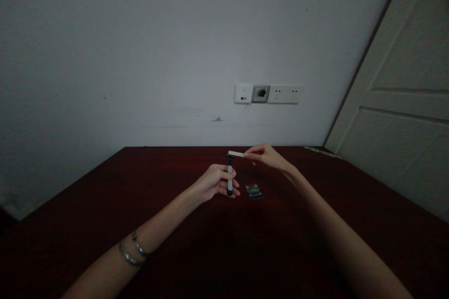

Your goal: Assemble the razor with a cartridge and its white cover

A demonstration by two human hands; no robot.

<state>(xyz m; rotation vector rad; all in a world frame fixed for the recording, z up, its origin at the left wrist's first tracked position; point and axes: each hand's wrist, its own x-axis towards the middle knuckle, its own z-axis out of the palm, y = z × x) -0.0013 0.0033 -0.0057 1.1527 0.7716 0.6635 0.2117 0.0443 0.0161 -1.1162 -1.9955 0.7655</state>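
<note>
My left hand is closed around the upright handle of a slim white-and-black stick-shaped device, thumb across its front. Its lower end is black, and its upper part is dark too. From the top a thin white bar juts to the right, roughly at a right angle; whether it is joined to the handle is too small to tell. My right hand pinches the outer end of this bar between thumb and fingers. Below the right hand lies a small clear pack with green parts, flat and touched by neither hand.
A dark red tabletop reaches back to a pale wall. Sockets and a switch plate are set in the wall. At right stands a panelled door, with a flat patterned strip near the table's back right edge.
</note>
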